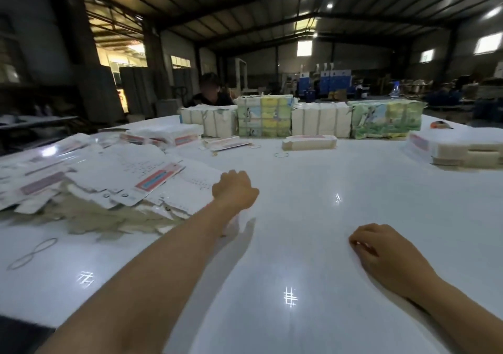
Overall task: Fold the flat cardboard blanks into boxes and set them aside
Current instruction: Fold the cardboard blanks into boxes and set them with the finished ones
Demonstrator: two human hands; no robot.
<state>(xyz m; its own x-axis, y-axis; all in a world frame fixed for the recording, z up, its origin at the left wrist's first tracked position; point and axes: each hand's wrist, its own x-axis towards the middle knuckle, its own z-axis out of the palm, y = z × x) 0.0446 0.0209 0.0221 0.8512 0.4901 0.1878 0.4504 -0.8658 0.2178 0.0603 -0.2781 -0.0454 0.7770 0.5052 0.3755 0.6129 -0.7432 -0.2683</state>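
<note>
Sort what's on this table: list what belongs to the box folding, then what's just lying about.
For the job:
- heap of flat blanks
- left hand, reaching to the heap
- right hand, resting on the table

Lying about:
- rubber bands
- bundled packs at the far edge

You have one view only, from the wide-angle camera on your head, so nothing is shared with a second view. It looks forward and down across the glossy white desk (pixel 313 204), close above its near edge, with both your forearms reaching in from the bottom of the frame. Its wide lens bends the desk's far edge and takes in the dark warehouse roof beyond
</note>
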